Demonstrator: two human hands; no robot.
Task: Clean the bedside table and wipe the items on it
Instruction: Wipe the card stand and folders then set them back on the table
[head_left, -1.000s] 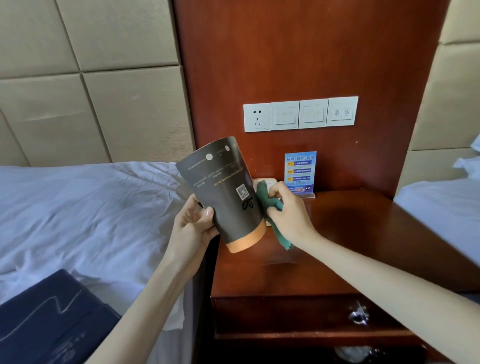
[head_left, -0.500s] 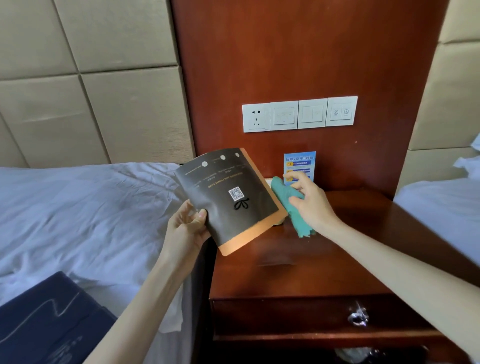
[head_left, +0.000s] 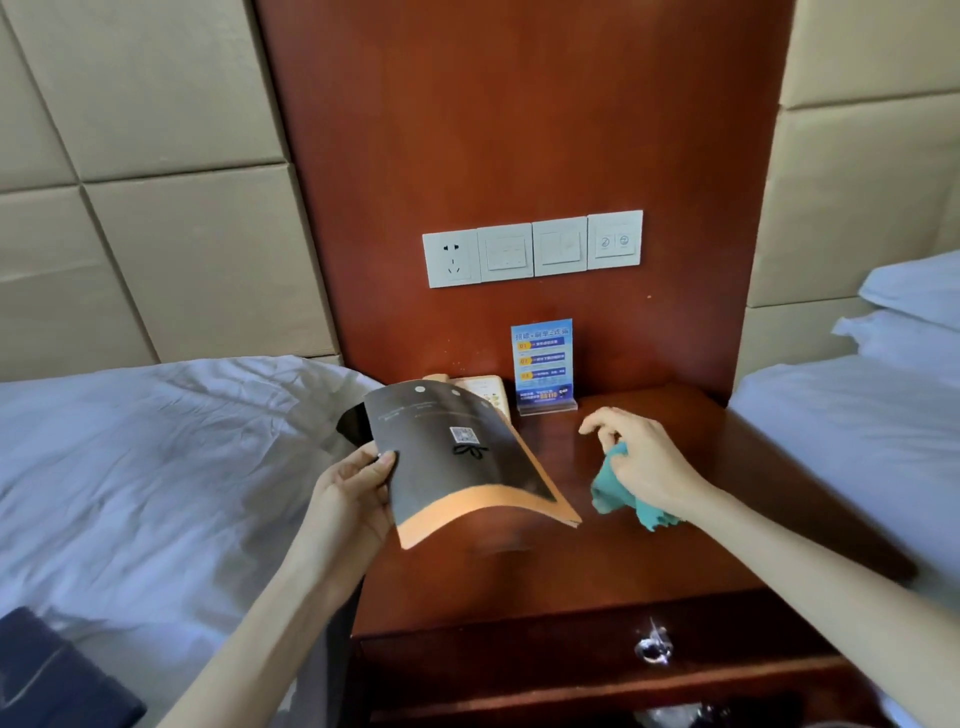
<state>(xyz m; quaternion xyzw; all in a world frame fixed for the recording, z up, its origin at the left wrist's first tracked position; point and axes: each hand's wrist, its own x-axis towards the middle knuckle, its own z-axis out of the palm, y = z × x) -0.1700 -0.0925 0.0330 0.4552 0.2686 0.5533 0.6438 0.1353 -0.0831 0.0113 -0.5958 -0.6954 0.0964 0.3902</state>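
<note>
My left hand (head_left: 356, 493) grips the left edge of a dark booklet (head_left: 457, 457) with an orange lower band and a QR code, bowed and tilted low over the left part of the wooden bedside table (head_left: 571, 566). My right hand (head_left: 644, 462) holds a bunched teal cloth (head_left: 615, 491) just above the tabletop, to the right of the booklet and apart from it. At the back of the table stand a blue sign in a clear holder (head_left: 543, 364) and a beige device (head_left: 480, 389), partly hidden behind the booklet.
White beds flank the table, the left bed (head_left: 156, 467) and the right bed (head_left: 852, 426). A dark blue box (head_left: 47, 675) lies on the left bed's near corner. A socket and switch panel (head_left: 532, 248) sits on the wooden wall. The drawer has a shiny knob (head_left: 653, 647).
The booklet has tipped from upright to nearly flat, lower over the table. My right hand with the cloth has left the booklet and moved right.
</note>
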